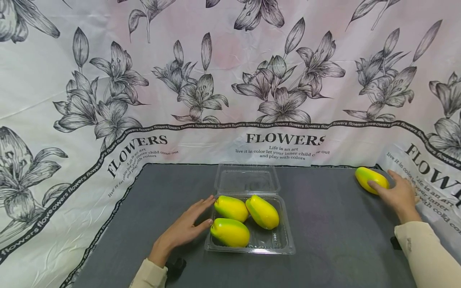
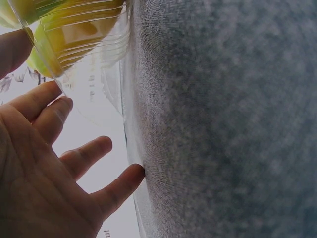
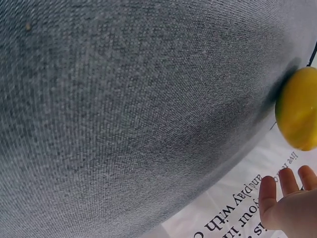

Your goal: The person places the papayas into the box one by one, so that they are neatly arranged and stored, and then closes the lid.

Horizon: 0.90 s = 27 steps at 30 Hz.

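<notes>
A clear plastic clamshell box [image 1: 286, 240] stands on the grey table with its lid raised. Inside it lie three yellow-green fruits, shaped like mangoes or papayas: a rear left fruit [image 1: 231, 209], a right fruit [image 1: 263, 212] and a front left fruit [image 1: 230, 233]. My left hand [image 1: 183, 228], fingers extended, rests at the box's left rim; in the left wrist view its fingertips meet the clear edge. Far right, my right hand [image 1: 399, 196] is beside another such fruit [image 1: 371, 180], thumb overlapping it. The right wrist view shows straight fingers [image 3: 289, 182] apart from that fruit [image 3: 302, 109].
The box's open lid [image 1: 246, 179] leans back toward the rear cloth. White cloth printed with flowers and lettering [image 1: 284, 148] hangs behind the grey table [image 1: 324, 224] and along both sides. The lone fruit lies near the table's back right corner.
</notes>
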Motion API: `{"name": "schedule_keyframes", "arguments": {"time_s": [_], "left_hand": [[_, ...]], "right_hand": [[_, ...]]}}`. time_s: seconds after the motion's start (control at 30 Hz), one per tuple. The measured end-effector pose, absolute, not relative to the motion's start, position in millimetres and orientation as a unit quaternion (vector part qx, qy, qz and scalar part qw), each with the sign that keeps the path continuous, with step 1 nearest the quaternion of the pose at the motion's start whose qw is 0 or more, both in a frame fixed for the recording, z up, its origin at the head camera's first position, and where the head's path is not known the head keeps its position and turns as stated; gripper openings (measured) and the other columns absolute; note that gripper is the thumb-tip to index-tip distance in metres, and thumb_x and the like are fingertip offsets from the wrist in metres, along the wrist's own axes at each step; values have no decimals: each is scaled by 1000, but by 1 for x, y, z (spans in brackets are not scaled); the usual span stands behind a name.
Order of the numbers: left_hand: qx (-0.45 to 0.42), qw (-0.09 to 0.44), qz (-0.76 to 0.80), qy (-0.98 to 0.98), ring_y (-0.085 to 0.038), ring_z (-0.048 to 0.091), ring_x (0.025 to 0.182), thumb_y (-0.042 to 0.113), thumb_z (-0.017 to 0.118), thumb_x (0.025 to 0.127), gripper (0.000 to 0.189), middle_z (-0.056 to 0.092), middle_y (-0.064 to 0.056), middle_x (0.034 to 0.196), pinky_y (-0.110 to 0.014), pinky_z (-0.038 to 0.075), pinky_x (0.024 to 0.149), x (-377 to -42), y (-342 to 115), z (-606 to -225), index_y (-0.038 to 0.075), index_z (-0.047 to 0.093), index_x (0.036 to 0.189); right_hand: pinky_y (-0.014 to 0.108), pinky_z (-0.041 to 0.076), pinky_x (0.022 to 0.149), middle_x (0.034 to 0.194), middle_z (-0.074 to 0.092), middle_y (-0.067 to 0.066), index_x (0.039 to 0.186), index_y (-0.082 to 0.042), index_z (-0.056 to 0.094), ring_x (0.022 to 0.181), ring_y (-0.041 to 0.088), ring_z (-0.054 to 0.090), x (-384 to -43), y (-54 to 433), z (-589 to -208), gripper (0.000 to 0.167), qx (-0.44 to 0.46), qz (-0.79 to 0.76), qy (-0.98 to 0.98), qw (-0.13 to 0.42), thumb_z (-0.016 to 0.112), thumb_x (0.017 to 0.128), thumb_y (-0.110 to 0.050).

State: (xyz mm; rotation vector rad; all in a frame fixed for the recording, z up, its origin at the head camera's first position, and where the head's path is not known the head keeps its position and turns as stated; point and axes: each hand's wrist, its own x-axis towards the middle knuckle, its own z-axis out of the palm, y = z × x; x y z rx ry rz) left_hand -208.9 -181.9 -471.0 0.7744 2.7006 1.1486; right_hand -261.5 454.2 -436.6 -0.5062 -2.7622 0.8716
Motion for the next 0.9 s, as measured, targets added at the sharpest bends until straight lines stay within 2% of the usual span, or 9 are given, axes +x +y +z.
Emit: {"name": "schedule_keyframes", "arguments": {"time_s": [0.23,0.5,0.6,0.9], "left_hand": [[256,52,374,890,-37,20,158,44,58,103,68,23,10,169,-75,23,116,-209,-182,-472,33,27,162],[250,55,373,892,-36,20,158,47,57,102,68,22,12,169,-74,23,117,-210,-182,-472,35,27,162],[249,56,373,892,-35,20,158,48,57,102,68,23,12,169,-74,23,117,-210,-181,-472,35,27,162],[256,54,375,889,-37,19,158,46,57,103,68,23,11,169,-74,23,117,-210,-182,-472,34,26,162]], "right_hand": [[84,8,107,160,13,41,160,5,13,145,65,12,-263,453,-435,90,-172,295,-936,89,49,101,-54],[72,27,96,148,33,45,153,12,29,131,62,31,-266,456,-443,82,-150,270,-945,107,49,103,-50],[70,30,92,144,37,46,150,13,34,127,61,35,-266,457,-445,79,-147,269,-945,113,51,102,-48],[66,35,93,140,39,44,142,16,38,119,56,43,-266,457,-443,73,-157,299,-935,108,56,102,-42]]}}
